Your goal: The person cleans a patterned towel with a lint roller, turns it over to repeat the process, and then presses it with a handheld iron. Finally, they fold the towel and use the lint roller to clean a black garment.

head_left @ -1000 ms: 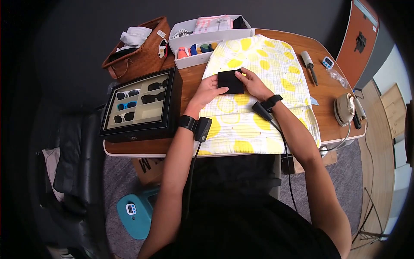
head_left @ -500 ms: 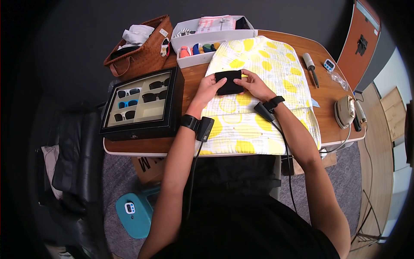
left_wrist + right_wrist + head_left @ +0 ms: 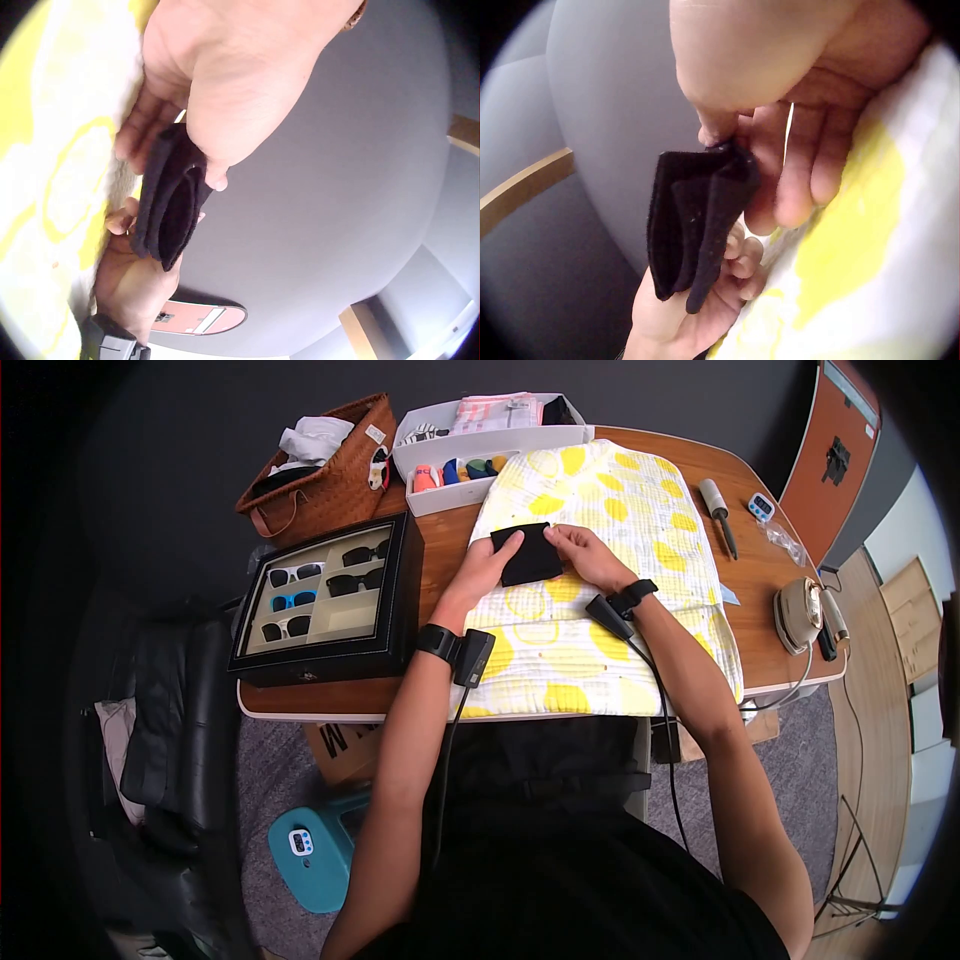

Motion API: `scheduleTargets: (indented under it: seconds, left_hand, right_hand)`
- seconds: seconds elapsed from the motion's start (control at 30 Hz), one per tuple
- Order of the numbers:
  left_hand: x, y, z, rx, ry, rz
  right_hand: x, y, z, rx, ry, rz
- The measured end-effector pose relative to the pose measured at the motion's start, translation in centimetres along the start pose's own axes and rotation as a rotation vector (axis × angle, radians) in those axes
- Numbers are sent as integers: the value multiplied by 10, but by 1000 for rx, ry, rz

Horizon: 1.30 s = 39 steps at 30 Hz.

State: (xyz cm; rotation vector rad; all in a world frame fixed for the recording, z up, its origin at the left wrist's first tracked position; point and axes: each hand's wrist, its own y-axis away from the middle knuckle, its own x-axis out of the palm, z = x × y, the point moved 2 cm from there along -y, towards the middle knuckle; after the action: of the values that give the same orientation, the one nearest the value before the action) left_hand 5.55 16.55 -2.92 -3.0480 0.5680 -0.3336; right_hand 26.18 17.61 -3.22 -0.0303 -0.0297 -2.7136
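Note:
A folded black cloth (image 3: 530, 557), roughly square, is held low over the white-and-yellow patterned cloth (image 3: 600, 660). My left hand (image 3: 480, 572) grips its left side, thumb across the front and fingers behind. At the upper right corner, my right hand (image 3: 596, 562) pinches it between thumb and fingers. Several layers of the black cloth (image 3: 176, 202) show edge-on in the left wrist view, with a pocket-like gap between them. In the right wrist view, the right thumb and forefinger nip its top corner while the left hand (image 3: 679, 322) supports the far side.
On the left stands a black display case (image 3: 405, 590) of sunglasses. Behind it are a woven basket (image 3: 340, 470) and a white box (image 3: 440, 500) with rolled colourful items. A lint roller (image 3: 717, 505), a timer (image 3: 761, 507) and a beige corded appliance (image 3: 798, 615) lie right.
The black cloth has tilted in my hands. My left thumb has moved up onto its front. My right thumb lay on the front half a second ago and now sits at the upper right corner.

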Motion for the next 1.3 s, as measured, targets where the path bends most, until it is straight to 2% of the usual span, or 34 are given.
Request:
scheduleTargets:
  seconds: [0.03, 0.1, 0.17, 0.2, 0.27, 0.33, 0.5, 0.57, 0.63, 0.67, 0.7, 0.73, 0.77, 0.8, 0.87, 0.93, 1.0, 1.07, 1.13, 1.2, 1.23, 1.3]
  left_hand:
    - [0, 0, 1, 0, 0, -1]
    - [-1, -2, 4, 105, -171, 20]
    - [-3, -1, 3, 122, -255, 62]
    - [-2, 0, 2, 138, -338, 104]
    - [-2, -1, 6, 157, -321, 87]
    - [-6, -10, 15, 57, -85, 82]
    - [-5, -8, 11, -3, -87, 106]
    - [-2, -4, 10, -23, -83, 117]
    - [1, -1, 7, 101, -284, 124]
    - [0, -3, 9, 101, -282, 123]
    - [-1, -5, 10, 58, -187, 116]
    - [-3, -7, 12, 15, -93, 107]
    - [-5, -9, 13, 15, -92, 106]
    - [-7, -10, 14, 42, -113, 75]
    - [-10, -10, 16, 69, -133, 45]
    - [-14, -12, 16, 88, -53, -62]
    - [-15, -12, 16, 103, -74, -95]
    - [-19, -14, 20, 118, -94, -130]
    - [-24, -22, 28, 125, -108, -90]
    - [-11, -10, 13, 97, -51, -120]
    - [-3, -1, 3, 67, 4, -150]
    - [7, 9, -13, 78, 0, -131]
  right_hand:
    - [-2, -5, -5, -3, 15, -30]
    - [2, -4, -4, -7, 29, -60]
    - [6, 1, -1, -130, 124, -8]
    - [5, 1, -1, -129, 124, -8]
    - [6, 1, 1, -141, 146, -17]
    - [9, 3, 2, -109, 95, -29]
    - [3, 1, 1, 49, 64, -56]
    - [2, -3, -4, -139, 213, 21]
    - [3, -4, -6, -171, 163, 22]
    - [4, -3, -4, -204, 114, 25]
    - [4, -2, -2, -204, 115, 26]
    - [4, -2, -3, -117, 56, -26]
    - [3, -1, -3, -31, -4, -77]
    - [2, 0, 0, -30, -3, -76]
    - [-1, 5, 7, 14, 62, 49]
    - [13, 20, 20, -31, 52, 14]
    - [16, 23, 21, -76, 41, -21]
    - [16, 19, 20, -129, 104, 117]
    - [16, 19, 25, -173, 158, 136]
    - [16, 19, 23, -61, 201, 142]
    - [16, 18, 21, -60, 200, 141]
    - [13, 12, 13, -25, 99, 49]
